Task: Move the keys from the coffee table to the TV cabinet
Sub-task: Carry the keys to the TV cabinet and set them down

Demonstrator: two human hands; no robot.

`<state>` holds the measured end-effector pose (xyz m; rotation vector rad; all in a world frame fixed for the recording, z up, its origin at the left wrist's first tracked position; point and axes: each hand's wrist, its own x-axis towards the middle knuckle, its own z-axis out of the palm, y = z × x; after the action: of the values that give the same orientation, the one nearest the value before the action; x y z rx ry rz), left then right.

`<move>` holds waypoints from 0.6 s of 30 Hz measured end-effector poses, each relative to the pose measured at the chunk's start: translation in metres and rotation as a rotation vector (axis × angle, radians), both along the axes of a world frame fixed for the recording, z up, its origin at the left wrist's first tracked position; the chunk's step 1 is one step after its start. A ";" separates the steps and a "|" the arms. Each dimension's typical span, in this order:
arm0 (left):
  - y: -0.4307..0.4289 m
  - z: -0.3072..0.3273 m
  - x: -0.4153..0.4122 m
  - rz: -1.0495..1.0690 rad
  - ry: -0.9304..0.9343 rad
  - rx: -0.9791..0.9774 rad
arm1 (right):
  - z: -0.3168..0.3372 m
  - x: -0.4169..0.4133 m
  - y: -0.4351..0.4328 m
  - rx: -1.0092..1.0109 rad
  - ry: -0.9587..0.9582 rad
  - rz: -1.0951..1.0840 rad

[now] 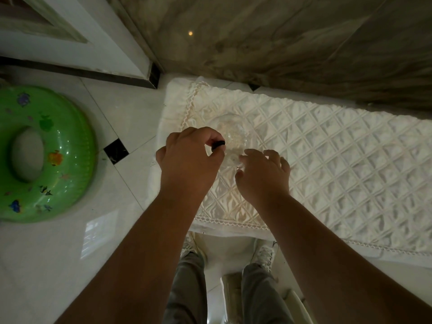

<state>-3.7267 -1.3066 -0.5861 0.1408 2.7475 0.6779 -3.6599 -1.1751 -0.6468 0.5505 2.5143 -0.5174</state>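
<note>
The left hand [189, 157] pinches what seems the small black-headed keys [217, 146] over the near-left rim of the clear glass bowl [235, 134], while the right hand [264, 174] hangs loosely spread just right.

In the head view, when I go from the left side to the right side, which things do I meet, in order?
green swim ring → black floor tile → left hand, pinching a small black object → right hand → bare stretch of the quilted white cloth
</note>
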 end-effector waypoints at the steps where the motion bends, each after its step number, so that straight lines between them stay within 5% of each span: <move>1: -0.001 -0.002 0.001 0.000 0.001 -0.003 | -0.001 0.001 -0.001 0.004 -0.015 0.025; 18: 0.007 -0.040 0.015 0.008 0.012 -0.100 | 0.015 0.009 -0.007 -0.075 0.223 -0.149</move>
<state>-3.7112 -1.2998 -0.6260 0.1124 2.7881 0.5417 -3.6508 -1.1821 -0.6320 0.6882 2.6626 -0.7641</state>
